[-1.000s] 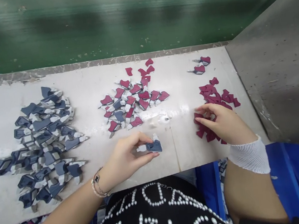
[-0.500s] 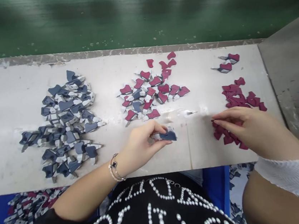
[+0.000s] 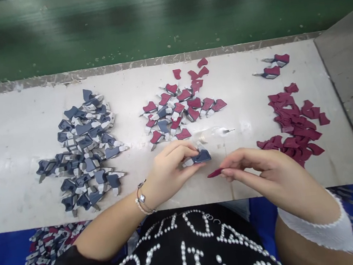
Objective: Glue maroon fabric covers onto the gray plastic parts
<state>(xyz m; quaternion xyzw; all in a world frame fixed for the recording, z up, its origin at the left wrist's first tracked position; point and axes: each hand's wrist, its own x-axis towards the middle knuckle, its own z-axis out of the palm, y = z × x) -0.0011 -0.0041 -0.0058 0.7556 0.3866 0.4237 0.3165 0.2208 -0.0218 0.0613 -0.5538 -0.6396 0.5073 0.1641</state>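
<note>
Over the middle of the white worktop, my left hand [image 3: 171,169] pinches a blue-and-grey plastic part [image 3: 201,156] between thumb and fingers. To its right, my right hand [image 3: 264,171] holds a thin maroon plastic piece [image 3: 214,173] by one end, its free tip pointing toward the blue part. The two pieces are close but apart. Behind my right hand lies a pile of loose maroon pieces [image 3: 293,123]. Just past my left hand is a cluster of grey-and-blue parts [image 3: 175,107], most of them topped with maroon pieces.
A large heap of blue-and-grey parts [image 3: 85,147] covers the left of the worktop [image 3: 11,134]. Two maroon-topped parts [image 3: 271,72] lie at the back right. A small clear object with a metal tip [image 3: 227,131] lies mid-table. Below the edge, a blue bin [image 3: 6,262] holds mixed parts.
My right hand has moved left from the maroon pile, bringing one maroon piece toward the blue-and-grey part. My left hand keeps its hold, and the view has shifted slightly.
</note>
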